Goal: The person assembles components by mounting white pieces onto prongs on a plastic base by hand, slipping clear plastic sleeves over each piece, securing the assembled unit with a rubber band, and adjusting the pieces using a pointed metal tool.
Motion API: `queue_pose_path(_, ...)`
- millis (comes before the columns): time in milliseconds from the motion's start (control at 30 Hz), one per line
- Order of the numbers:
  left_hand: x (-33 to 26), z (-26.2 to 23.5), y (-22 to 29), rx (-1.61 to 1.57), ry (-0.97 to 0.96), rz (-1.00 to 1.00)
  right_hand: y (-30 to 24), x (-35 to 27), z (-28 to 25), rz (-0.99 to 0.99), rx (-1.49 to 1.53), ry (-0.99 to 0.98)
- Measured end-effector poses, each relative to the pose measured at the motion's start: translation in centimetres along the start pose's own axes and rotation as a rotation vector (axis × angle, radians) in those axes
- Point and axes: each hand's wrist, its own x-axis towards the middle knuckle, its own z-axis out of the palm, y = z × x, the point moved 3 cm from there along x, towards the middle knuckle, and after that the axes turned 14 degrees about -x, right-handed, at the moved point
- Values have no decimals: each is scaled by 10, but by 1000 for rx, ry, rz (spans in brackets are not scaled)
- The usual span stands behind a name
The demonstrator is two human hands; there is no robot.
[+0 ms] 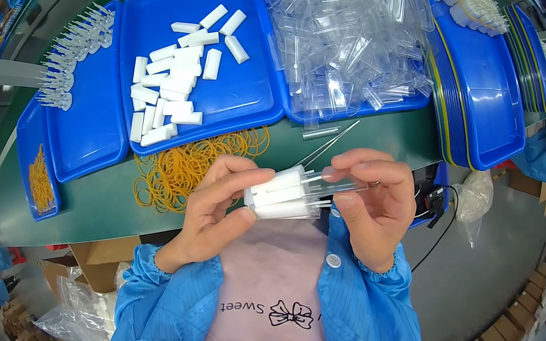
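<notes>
My left hand point(212, 207) is closed round a small bundle of white plastic pieces point(276, 195), thumb below and fingers above. Thin white sticks and clear plastic stand out of the bundle's right end. There my right hand point(383, 203) pinches a long clear plastic cover point(337, 188) between thumb and fingers. The cover's inner end meets the bundle; how far it goes over a piece I cannot tell. Just beyond my left hand lies a heap of yellow rubber bands point(179, 170). Two thin white sticks point(329, 145) and a clear tube point(321, 133) rest on the green table.
A blue tray point(243, 86) holds loose white blocks, and clear covers point(347, 41) overfill another. At left, white pieces with thin tips point(69, 58) stand by a blue tray point(86, 137); a narrow tray point(49, 198) has small yellow pieces. Stacked blue trays point(493, 97) stand right.
</notes>
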Motion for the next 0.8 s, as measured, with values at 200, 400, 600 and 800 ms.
queue_pose_path(200,3,1,-3,-279,-12,-66,-7,-3,-4,-70,-127,-17)
queue_pose_path(400,5,2,-3,-240,-34,-44,-9,-4,-3,-68,-60,16)
queue_pose_path(600,8,5,4,-162,-16,-64,-13,-5,-5,-92,-128,26)
queue_pose_path(800,8,4,11,159,1,44,-18,-3,-1,-160,-205,87)
